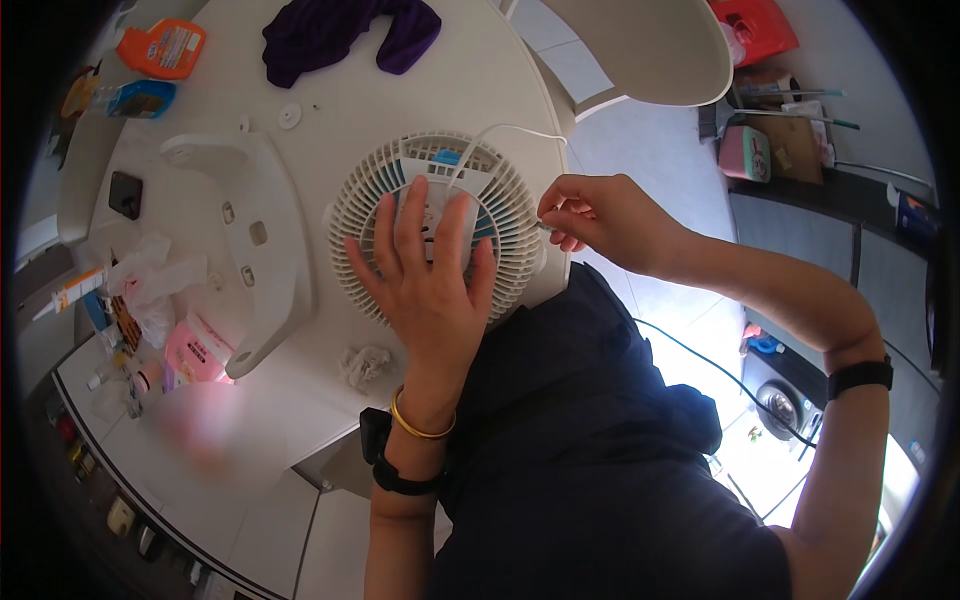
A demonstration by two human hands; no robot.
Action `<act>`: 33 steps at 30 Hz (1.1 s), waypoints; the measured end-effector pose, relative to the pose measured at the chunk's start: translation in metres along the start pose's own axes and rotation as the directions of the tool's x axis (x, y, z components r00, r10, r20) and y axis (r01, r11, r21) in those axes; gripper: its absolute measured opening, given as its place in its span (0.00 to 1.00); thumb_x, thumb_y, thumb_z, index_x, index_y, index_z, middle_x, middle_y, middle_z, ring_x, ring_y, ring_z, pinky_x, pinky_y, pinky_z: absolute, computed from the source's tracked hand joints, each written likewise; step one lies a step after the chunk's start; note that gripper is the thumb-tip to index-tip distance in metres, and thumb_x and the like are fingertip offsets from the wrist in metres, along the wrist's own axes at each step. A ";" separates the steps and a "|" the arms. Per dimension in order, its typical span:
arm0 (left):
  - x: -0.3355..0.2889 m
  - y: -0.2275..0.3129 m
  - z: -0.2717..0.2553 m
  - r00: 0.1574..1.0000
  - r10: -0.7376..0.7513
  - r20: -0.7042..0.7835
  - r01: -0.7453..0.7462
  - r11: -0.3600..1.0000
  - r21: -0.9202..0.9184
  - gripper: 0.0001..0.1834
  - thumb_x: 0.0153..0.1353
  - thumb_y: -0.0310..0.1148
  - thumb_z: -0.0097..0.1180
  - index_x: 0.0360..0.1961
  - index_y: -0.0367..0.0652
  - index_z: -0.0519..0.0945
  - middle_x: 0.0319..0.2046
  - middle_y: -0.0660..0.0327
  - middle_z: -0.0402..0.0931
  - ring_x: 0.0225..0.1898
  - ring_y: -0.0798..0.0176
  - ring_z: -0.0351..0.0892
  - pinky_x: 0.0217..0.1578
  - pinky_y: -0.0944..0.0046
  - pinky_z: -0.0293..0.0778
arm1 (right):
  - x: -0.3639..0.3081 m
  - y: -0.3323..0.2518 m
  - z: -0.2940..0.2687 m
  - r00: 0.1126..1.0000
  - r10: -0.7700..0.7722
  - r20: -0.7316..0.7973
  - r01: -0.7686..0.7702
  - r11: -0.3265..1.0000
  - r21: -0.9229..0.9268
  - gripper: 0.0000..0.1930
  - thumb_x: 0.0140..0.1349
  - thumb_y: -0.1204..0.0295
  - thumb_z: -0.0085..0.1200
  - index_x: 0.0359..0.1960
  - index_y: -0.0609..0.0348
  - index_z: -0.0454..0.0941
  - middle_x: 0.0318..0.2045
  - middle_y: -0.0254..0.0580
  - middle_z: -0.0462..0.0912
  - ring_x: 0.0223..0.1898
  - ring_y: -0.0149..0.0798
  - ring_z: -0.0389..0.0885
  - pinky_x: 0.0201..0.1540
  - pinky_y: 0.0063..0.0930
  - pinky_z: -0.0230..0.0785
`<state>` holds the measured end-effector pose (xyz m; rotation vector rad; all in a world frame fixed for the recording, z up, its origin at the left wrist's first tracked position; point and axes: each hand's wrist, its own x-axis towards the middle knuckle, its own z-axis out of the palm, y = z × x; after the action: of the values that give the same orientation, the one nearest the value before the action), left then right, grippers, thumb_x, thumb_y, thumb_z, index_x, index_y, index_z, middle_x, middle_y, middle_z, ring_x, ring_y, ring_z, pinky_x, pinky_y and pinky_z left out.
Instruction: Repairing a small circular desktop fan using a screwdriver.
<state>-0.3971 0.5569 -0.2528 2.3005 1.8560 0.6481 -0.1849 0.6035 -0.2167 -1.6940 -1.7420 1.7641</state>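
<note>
On the counter [515, 75], near its edge, lay a round white fan head [475, 185]. The left hand [430, 270] rested across its middle with fingers spread; an even, flat press seemed best for keeping the grille from rocking. The right hand [600, 215], beside the rim, pinched a small metallic piece [545, 225], too small to identify. A light, square fingertip hold looked wise, since a slip there might have sent it over the edge.

Leftward lay a curved white bracket [287, 265], apart from the fan head; beyond, a purple cloth [340, 35]. A white cord [500, 127] crossed the grille near the right hand, likely to snag. A white disc [290, 116] lay clear of both hands.
</note>
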 end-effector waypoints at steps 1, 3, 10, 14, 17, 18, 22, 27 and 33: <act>0.000 0.000 0.000 1.000 -0.001 0.001 0.001 1.000 0.001 0.20 0.61 0.44 0.55 0.54 0.56 0.76 0.63 0.60 0.65 0.66 0.50 0.59 0.67 0.37 0.39 | -0.001 0.001 -0.001 0.998 -0.058 0.008 0.058 0.996 -0.063 0.10 0.66 0.68 0.52 0.45 0.60 0.75 0.30 0.46 0.84 0.32 0.46 0.83 0.38 0.32 0.73; 0.000 0.000 0.000 1.000 0.001 0.001 -0.001 1.000 0.001 0.20 0.61 0.44 0.55 0.54 0.56 0.76 0.63 0.60 0.65 0.66 0.50 0.59 0.67 0.37 0.39 | -0.002 0.007 -0.001 0.982 -0.191 0.001 0.185 0.949 -0.254 0.11 0.66 0.66 0.51 0.43 0.60 0.74 0.30 0.44 0.83 0.32 0.46 0.83 0.37 0.33 0.73; 0.000 0.000 0.000 1.000 0.008 -0.004 -0.008 1.000 0.004 0.21 0.60 0.44 0.55 0.55 0.54 0.76 0.62 0.59 0.67 0.66 0.49 0.59 0.66 0.38 0.42 | -0.001 0.008 -0.008 0.862 -0.476 0.177 0.440 0.526 -0.727 0.13 0.67 0.60 0.48 0.33 0.59 0.72 0.24 0.45 0.80 0.29 0.49 0.80 0.31 0.41 0.70; 0.000 0.000 0.001 1.000 0.009 -0.006 -0.009 1.000 0.001 0.21 0.60 0.44 0.55 0.55 0.54 0.76 0.62 0.59 0.67 0.66 0.49 0.59 0.66 0.38 0.42 | -0.004 0.010 0.002 0.960 -0.248 0.128 0.249 0.555 -0.794 0.11 0.67 0.63 0.48 0.36 0.58 0.73 0.19 0.44 0.79 0.25 0.50 0.80 0.30 0.41 0.71; -0.001 0.001 -0.001 1.000 0.002 -0.011 -0.002 1.000 0.003 0.21 0.60 0.43 0.55 0.55 0.54 0.76 0.63 0.59 0.67 0.66 0.49 0.59 0.66 0.38 0.42 | -0.004 0.012 0.004 0.992 -0.101 -0.079 0.019 0.728 -0.685 0.09 0.66 0.66 0.47 0.38 0.59 0.75 0.16 0.42 0.78 0.22 0.49 0.80 0.30 0.40 0.72; 0.000 0.001 0.000 1.000 0.001 -0.014 -0.001 1.000 0.008 0.21 0.60 0.43 0.55 0.55 0.53 0.76 0.62 0.59 0.67 0.66 0.49 0.59 0.66 0.37 0.42 | -0.006 0.009 0.003 0.994 -0.027 -0.108 -0.036 0.839 -0.542 0.09 0.67 0.68 0.47 0.40 0.59 0.75 0.17 0.42 0.79 0.22 0.48 0.81 0.31 0.39 0.73; 0.000 0.000 0.001 1.000 0.006 -0.028 -0.005 1.000 0.014 0.21 0.60 0.43 0.55 0.54 0.53 0.76 0.62 0.58 0.67 0.65 0.48 0.60 0.65 0.37 0.42 | -0.011 -0.009 0.000 0.991 0.136 0.000 -0.134 0.979 -0.156 0.11 0.69 0.68 0.48 0.47 0.59 0.74 0.23 0.42 0.83 0.25 0.40 0.84 0.34 0.31 0.76; 0.001 0.000 0.002 0.999 0.015 -0.030 -0.015 1.000 0.009 0.21 0.60 0.43 0.55 0.54 0.53 0.76 0.62 0.58 0.68 0.64 0.48 0.61 0.65 0.37 0.43 | -0.008 0.013 0.008 0.982 -0.179 0.062 0.188 0.954 -0.232 0.12 0.68 0.68 0.49 0.50 0.59 0.72 0.31 0.46 0.84 0.34 0.44 0.84 0.40 0.33 0.75; 0.000 0.000 0.001 1.000 0.008 -0.015 -0.007 1.000 0.013 0.21 0.61 0.44 0.55 0.54 0.55 0.76 0.62 0.59 0.67 0.65 0.49 0.60 0.66 0.37 0.40 | -0.009 0.004 -0.003 0.937 -0.286 0.201 0.350 0.770 -0.534 0.13 0.67 0.64 0.50 0.44 0.61 0.74 0.31 0.48 0.82 0.36 0.49 0.82 0.39 0.40 0.73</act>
<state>-0.3967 0.5568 -0.2542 2.3177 1.8639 0.6580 -0.1770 0.5971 -0.2139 -1.3445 -2.6147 1.2796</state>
